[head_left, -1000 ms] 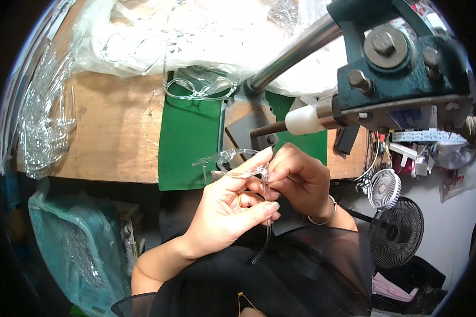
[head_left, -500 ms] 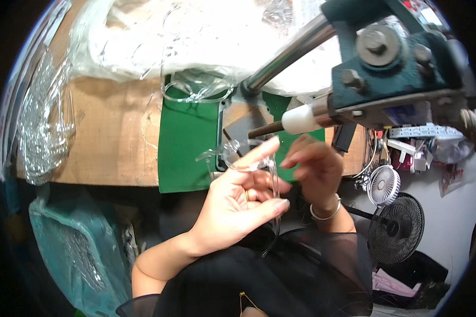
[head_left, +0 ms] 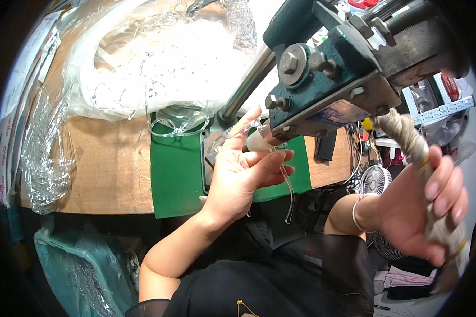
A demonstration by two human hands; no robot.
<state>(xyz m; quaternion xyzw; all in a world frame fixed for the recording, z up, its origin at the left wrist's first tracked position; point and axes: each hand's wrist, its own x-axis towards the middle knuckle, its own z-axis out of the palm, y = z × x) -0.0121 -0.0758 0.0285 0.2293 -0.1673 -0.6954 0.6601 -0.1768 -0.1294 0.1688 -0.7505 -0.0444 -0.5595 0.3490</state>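
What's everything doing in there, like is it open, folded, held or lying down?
left hand: curled around glasses
right hand: gripping the lever
held glasses: one arm unfolded, the other unclear
wrapped lever: held
white press tip: beside the left hand's fingers, contact with glasses unclear
other glasses: not held, arms unfolded
green mat: flat
white fan: can't tell if spinning
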